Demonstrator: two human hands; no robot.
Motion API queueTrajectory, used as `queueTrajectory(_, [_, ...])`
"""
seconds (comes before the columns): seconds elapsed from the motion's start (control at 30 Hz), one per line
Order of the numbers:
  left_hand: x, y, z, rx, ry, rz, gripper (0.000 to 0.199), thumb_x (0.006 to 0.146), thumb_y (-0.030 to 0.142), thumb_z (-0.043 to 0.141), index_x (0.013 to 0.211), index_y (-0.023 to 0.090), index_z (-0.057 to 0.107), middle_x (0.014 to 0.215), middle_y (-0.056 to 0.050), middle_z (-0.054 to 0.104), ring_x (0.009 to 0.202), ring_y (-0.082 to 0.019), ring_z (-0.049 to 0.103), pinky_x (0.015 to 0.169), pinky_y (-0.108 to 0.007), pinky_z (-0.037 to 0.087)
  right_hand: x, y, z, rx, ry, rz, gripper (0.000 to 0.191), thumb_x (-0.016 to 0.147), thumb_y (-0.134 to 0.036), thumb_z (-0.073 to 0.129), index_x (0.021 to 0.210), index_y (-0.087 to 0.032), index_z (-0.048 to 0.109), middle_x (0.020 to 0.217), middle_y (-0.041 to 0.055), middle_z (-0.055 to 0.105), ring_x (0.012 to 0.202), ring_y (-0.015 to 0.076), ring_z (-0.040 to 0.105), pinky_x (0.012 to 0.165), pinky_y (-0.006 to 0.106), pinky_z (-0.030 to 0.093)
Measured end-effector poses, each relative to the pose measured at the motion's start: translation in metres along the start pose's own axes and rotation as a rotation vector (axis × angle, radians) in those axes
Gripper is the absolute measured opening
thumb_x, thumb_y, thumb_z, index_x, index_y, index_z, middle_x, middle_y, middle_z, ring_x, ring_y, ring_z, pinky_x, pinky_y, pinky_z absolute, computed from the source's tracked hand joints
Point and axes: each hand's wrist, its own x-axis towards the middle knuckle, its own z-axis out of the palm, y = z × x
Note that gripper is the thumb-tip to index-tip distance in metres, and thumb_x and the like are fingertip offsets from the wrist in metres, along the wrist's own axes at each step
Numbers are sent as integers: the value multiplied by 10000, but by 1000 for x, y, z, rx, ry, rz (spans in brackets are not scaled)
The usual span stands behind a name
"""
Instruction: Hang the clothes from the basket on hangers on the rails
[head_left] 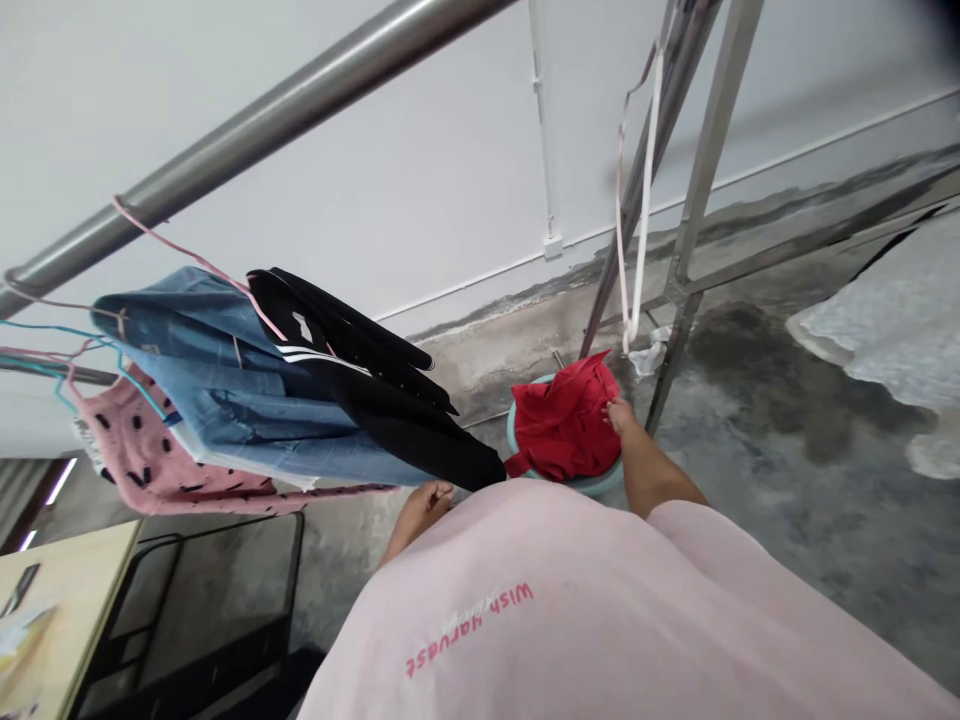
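Red cloth: bunched in the basin, spreading over part of its rim; right edge at the right grip, bulk to the left of it.
Right grip: fingers closed on the cloth's right edge, arm reaching down to the basin.
Left grip: fingers curled, well apart from the cloth, close by the lower end of the jeans; cannot tell whether it holds anything.
Basin: pale blue, on the floor, beside the metal stand.
Black top: white-striped, hangs in front of the jeans; one sleeve runs down between left grip and cloth.
Rail: metal, pink hanger hooked over it.
Pink garment: dark-spotted, hangs behind the jeans.
White hanger: hangs above the basin's right side, near the stand.
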Motion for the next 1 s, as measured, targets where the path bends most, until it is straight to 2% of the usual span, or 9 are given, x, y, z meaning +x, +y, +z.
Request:
queueTrajectory(0.2, [16, 20, 1, 3, -152, 46, 431, 789, 534, 573, 966, 145, 630, 763, -28, 566, 674, -135, 470, 635, -248, 350, -52, -9, 12, 170, -198, 119, 379, 924, -95, 343, 1284, -102, 462, 863, 65, 593, 713, 83, 595, 652, 195, 453])
queueTrajectory(0.33, [26, 41, 13, -233, -240, 53, 514, 796, 576, 602, 1071, 143, 629, 951, -89, 647, 881, -190, 583, 756, -281, 420, -131, -12, 35, 276, -600, 60, 508, 868, -237, 556, 1352, -98, 496, 823, 92, 644, 759, 138, 616, 756, 261, 475])
queueTrajectory(0.4, [32, 53, 21, -468, -291, 0, 638, 734, 614, 667, 1168, 154, 585, 1115, -126, 629, 1046, -234, 578, 823, -315, 444, -169, -23, 44, 313, -956, -77, 589, 849, -353, 623, 1367, -102, 503, 835, 90, 640, 717, 128, 586, 720, 258, 457])
queueTrajectory(0.47, [38, 67, 28, -734, -374, -73, 738, 653, 640, 728, 1183, 159, 547, 1181, -141, 601, 1101, -258, 567, 863, -354, 458, -197, -43, 50, 214, -1206, -240, 516, 844, -394, 646, 1286, -134, 599, 1131, 129, 598, 724, 86, 548, 685, 230, 433])
queueTrajectory(0.53, [44, 80, 35, -927, -448, -122, 705, 623, 606, 767, 1112, 150, 542, 1098, -123, 620, 1003, -241, 603, 853, -370, 471, -215, -66, 53, 87, -1291, -374, 435, 870, -383, 619, 1253, -175, 635, 1324, 124, 482, 708, 52, 507, 626, 206, 405])
queueTrajectory(0.67, [54, 101, 49, -921, -358, -108, 379, 568, 239, 780, 838, 118, 544, 703, -10, 577, 611, -120, 536, 620, -267, 438, -229, -98, 56, -130, -1312, -457, 397, 884, -294, 567, 1273, -237, 621, 1346, 96, 469, 650, 46, 501, 587, 221, 416])
queueTrajectory(0.8, [65, 116, 54, -898, -126, -28, 268, 463, 101, 599, 715, 120, 510, 580, 27, 526, 522, -86, 446, 518, -224, 348, -231, -98, 59, -278, -1207, -509, 470, 843, -188, 561, 1310, -230, 590, 1314, 75, 543, 1034, 157, 569, 789, 250, 466])
queueTrajectory(0.9, [74, 127, 33, -991, -24, 101, 375, 461, 110, 631, 834, 124, 590, 789, -32, 660, 686, -142, 575, 659, -265, 464, -225, -96, 50, -141, -1022, -438, 465, 844, -284, 582, 1292, -159, 579, 1163, 108, 626, 875, 140, 590, 738, 263, 476])
queueTrajectory(1.0, [74, 135, -8, -1033, 48, 252, 409, 446, 174, 764, 831, 132, 633, 832, -58, 682, 747, -179, 621, 745, -319, 510, -214, -100, 31, 26, -653, -420, 451, 815, -370, 617, 1194, -125, 600, 1026, 97, 656, 657, 91, 528, 640, 247, 448])
